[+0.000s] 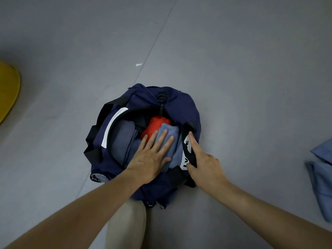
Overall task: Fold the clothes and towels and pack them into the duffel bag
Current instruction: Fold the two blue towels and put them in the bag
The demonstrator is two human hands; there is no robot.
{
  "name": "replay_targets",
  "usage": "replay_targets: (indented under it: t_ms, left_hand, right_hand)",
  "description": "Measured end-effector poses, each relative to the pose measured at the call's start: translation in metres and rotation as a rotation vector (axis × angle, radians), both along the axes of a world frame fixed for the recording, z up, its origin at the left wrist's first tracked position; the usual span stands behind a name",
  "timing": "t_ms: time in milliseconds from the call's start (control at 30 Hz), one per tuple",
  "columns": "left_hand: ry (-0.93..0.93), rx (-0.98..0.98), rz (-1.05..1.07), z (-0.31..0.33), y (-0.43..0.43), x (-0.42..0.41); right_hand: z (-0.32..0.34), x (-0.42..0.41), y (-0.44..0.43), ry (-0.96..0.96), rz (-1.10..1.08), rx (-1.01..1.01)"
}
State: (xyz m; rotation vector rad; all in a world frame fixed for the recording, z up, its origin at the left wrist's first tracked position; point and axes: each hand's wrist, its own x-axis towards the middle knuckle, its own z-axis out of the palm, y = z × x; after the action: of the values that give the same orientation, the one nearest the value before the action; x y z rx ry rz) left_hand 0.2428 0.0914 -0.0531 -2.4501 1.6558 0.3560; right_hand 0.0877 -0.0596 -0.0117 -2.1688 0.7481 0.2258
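Beige trouser knee (125, 223) sits lowest in view, with both bare forearms reaching out over it toward the duffel bag (179, 105). That navy bag lies on the grey floor (233, 69) just beyond the knee. Its long axis runs from the person straight away, and the far end carries a black ring (162, 97) and the zip pull. The zip is undone and the mouth gapes upward.

Inside, a folded grey-blue cloth (122, 139) lies along the left wall. A red garment (155, 125) is tucked at the far end under the zip pull. A folded light blue towel (172, 133) lies along the right side, lengthwise with the bag.

The left grip (149, 159) is released: fingers straight and spread, palm flat on the light blue towel, fingertips touching the edge of the red garment. The right grip (206, 166) pinches the bag's right rim, where a white lettered stripe shows, thumb on the inner side and forefinger stretched along the outside.

More blue cloth (321, 177) lies on the floor at the right edge, well apart from the bag. A yellow object (9, 90) shows at the left edge, and a small white scrap (138, 64) lies beyond the bag.
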Motion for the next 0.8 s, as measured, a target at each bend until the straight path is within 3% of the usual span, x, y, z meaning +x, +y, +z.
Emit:
replay_targets:
  t_ms: [167,233,333,400,467,667,800]
  left_hand:
    - [0.027,0.235,0.003,0.012,-0.018,0.007]
    - [0.116,0.137,0.108,0.025,-0.023,0.005]
    - [0.269,-0.23,0.276,0.058,-0.028,-0.006]
    - [0.356,-0.337,0.228,0.087,-0.039,-0.018]
    - [0.398,-0.29,0.107,0.11,-0.059,-0.039]
    - [0.368,-0.024,-0.205,0.112,-0.148,-0.132]
    - [0.4,0.03,-0.26,0.078,-0.222,-0.221]
  right_hand:
    - [-0.002,-0.008,-0.011,-0.035,0.057,0.057]
    - [0.006,-0.017,-0.018,-0.076,0.103,0.126]
    - [0.016,-0.041,-0.035,-0.109,0.099,0.201]
    - [0.021,-0.064,-0.05,-0.142,0.025,0.211]
    - [0.026,-0.099,-0.075,-0.142,-0.069,0.208]
    - [0.028,-0.228,-0.152,-0.074,-0.334,-0.031]
    - [-0.014,-0.319,-0.174,-0.056,-0.463,-0.409]
